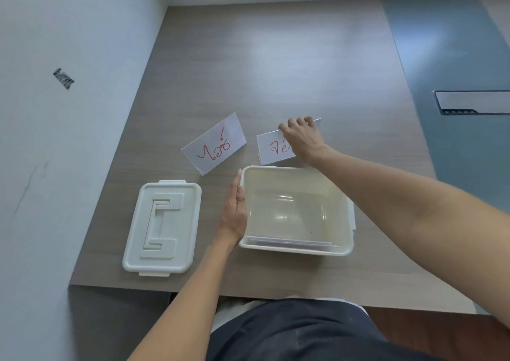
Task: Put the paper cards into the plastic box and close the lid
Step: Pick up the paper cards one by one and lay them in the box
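On a grey wood-grain table [276, 56], the left hand [234, 211] lies flat against an open cream plastic box [296, 250] already holding some white paper. The right hand [302, 137] pinches one folded white red-lettered card [273, 149]; another card [214, 143] and the white lid [162, 226] wait alongside.

open box [298, 251], lid [162, 228] beside, two cards [214, 144] upright

Office meeting room; long wood-grain table [276, 70]; recessed cable hatch [472, 102]; folded name cards [215, 145]
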